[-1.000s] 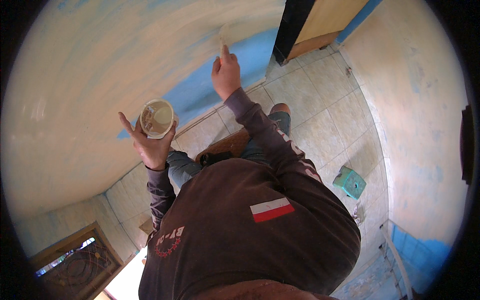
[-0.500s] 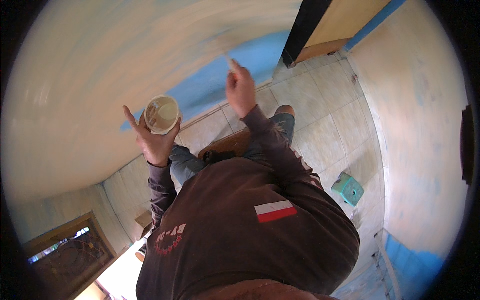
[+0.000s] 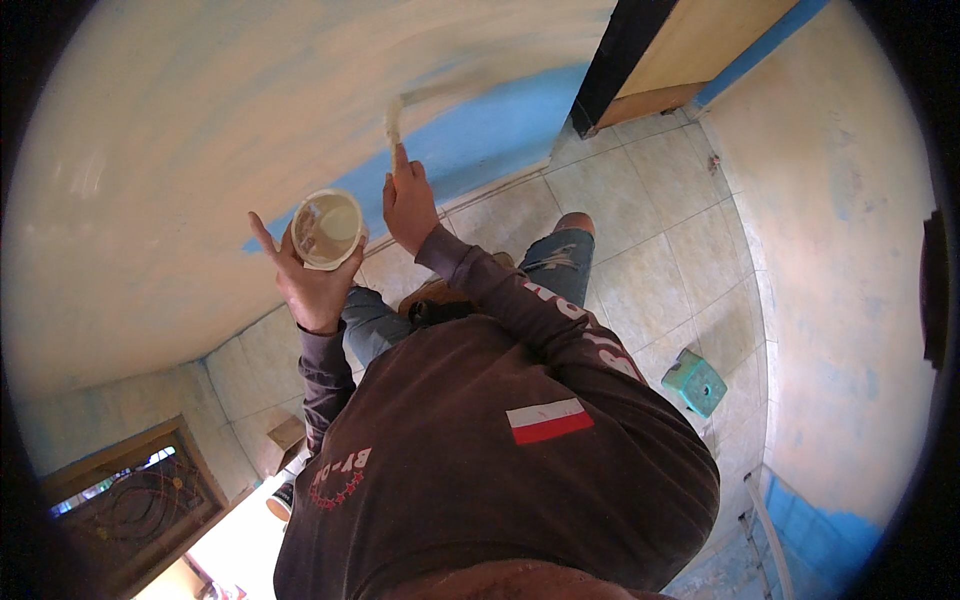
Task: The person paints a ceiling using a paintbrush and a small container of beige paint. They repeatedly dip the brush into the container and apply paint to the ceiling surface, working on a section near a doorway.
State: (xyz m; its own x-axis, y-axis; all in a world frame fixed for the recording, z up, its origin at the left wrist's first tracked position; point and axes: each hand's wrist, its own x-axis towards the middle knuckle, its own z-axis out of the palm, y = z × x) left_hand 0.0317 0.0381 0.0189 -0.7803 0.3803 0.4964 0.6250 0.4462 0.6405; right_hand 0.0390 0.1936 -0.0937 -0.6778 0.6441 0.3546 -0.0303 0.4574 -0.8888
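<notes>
Pale wall (image 3: 200, 200), blue band (image 3: 490, 125), open tub (image 3: 314, 238), small brush (image 3: 392, 122).
The left hand (image 3: 313, 290) clasps the tub; just right of it, the right hand (image 3: 409, 203) clutches the brush, its long axis pointing forward from the grip, tip apparently meeting the wall.

A turquoise stool (image 3: 692, 380) rests on pale floor tiles (image 3: 636, 268).
</notes>
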